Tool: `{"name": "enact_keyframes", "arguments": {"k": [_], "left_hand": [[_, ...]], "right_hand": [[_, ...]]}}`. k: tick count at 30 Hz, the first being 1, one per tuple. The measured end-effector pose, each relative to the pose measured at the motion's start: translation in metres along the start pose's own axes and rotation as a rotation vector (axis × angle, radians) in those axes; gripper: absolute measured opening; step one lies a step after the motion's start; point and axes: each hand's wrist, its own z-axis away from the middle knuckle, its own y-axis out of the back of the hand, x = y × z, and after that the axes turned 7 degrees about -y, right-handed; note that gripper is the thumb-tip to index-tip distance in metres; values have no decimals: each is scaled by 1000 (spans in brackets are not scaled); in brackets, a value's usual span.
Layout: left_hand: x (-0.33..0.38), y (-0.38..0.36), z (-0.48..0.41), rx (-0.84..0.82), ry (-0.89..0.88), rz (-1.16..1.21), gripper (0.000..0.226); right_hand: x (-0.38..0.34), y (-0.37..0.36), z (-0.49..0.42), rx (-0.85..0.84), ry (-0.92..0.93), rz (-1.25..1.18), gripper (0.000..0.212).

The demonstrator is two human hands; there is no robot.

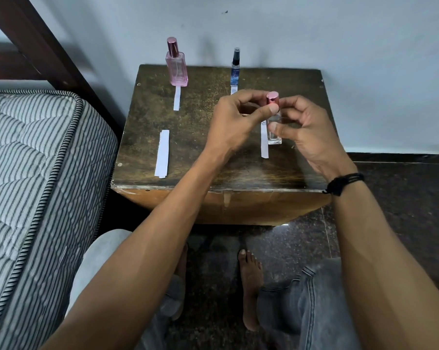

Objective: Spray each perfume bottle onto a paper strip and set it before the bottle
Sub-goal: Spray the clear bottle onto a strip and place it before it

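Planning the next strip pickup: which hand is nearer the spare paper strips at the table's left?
Left. The left hand sits right of the spare strips, pinching the cap of the clear bottle; the right hand holds that bottle's body, farther right.

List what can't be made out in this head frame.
Head view:
- Whether cap is seated on clear bottle: left hand thumb covers the neck.
- Middle of clear bottle: behind right hand fingers.
- Near end of strip before blue bottle: behind left hand.
- Label on blue bottle: too small.
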Motion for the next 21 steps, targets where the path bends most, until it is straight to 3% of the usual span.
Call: {"name": "enact_keyframes", "arguments": {"k": [8, 14, 21], "left_hand": [[-7, 2, -4, -62, -49, -150, 26], [-10, 3, -7, -146, -66, -231, 26], [-11, 7, -5, -101, -6, -111, 34]], "right_hand": [[-3, -5, 4, -20, 113, 50, 57], [-2, -2, 5, -36, 77, 32, 62], [-3, 2, 3, 20, 58, 51, 70]]}}
